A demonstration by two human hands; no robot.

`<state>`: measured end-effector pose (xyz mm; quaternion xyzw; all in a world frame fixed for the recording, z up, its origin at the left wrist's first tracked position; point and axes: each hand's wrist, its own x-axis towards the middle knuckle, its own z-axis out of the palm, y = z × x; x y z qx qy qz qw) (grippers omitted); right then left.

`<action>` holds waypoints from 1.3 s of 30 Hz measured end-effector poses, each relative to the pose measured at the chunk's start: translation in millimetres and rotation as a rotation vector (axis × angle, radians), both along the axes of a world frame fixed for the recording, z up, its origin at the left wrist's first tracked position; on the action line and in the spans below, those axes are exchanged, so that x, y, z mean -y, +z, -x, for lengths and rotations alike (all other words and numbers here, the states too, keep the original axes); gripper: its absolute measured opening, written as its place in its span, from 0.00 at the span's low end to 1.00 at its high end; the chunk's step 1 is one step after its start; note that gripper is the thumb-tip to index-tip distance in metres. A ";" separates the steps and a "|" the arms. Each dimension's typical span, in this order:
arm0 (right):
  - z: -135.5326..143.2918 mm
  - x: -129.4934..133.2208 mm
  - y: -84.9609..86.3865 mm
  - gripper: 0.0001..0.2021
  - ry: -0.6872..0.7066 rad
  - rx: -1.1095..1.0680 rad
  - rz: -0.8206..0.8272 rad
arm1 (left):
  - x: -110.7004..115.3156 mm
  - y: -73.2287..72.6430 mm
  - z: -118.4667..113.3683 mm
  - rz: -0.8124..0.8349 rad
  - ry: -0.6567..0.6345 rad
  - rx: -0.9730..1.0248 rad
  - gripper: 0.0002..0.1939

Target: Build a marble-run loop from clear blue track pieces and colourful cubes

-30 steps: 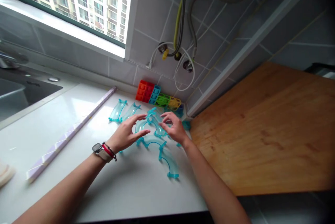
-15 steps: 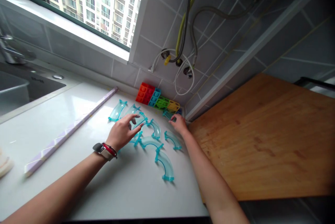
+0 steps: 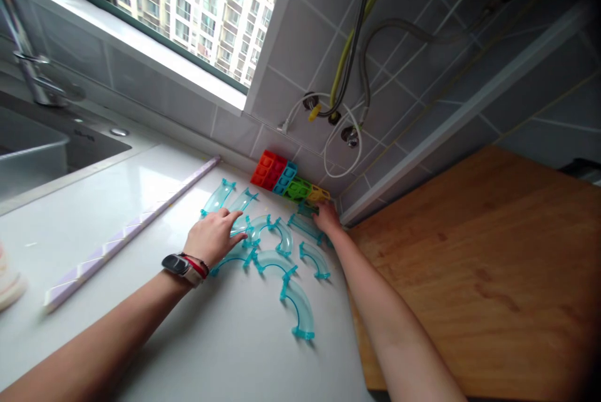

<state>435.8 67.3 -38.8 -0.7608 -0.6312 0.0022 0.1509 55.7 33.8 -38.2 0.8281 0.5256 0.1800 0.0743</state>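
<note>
Several clear teal track pieces, curved and straight, lie on the white counter (image 3: 253,339). My left hand (image 3: 213,236) is over the left pieces, thumb and fingers apart, beside a straight piece (image 3: 243,200); nothing shows in its grasp. Farther right, my right hand (image 3: 327,217) has its fingers closed at a small teal piece (image 3: 307,208) near the wall; whether it grips that piece is unclear. Close by lies another straight piece (image 3: 305,225). A curved piece (image 3: 315,260) sits below it, and another (image 3: 299,307) lies nearer the front.
Red (image 3: 269,170), blue (image 3: 285,178), green (image 3: 298,188) and yellow (image 3: 318,193) blocks stand along the wall. A long lilac strip (image 3: 136,226) crosses the left counter. The sink (image 3: 94,139) is far left; a wooden board (image 3: 474,270) is at right.
A straight teal piece now shows beside my right hand, where none was visible before. My left hand has moved slightly left among the pieces. The camera view has shifted.
</note>
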 end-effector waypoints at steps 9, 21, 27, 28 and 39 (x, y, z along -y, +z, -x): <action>10.5 8.4 8.3 0.04 0.019 -0.085 -0.140 | 4.3 11.7 -7.1 -0.193 -0.289 0.411 0.15; 134.5 126.7 68.8 0.08 0.450 -0.464 -0.291 | 21.8 15.8 -20.0 0.339 -0.495 0.923 0.28; 154.4 182.7 65.6 0.07 0.375 -0.672 -0.246 | 35.1 19.2 -28.4 0.661 -0.624 1.052 0.19; 151.6 189.8 65.6 0.07 0.356 -0.672 -0.237 | 36.2 20.1 -29.3 0.703 -0.645 1.061 0.19; 84.9 256.5 23.1 0.05 -0.267 -0.129 -0.171 | 42.4 25.0 -25.1 0.971 -0.677 0.695 0.27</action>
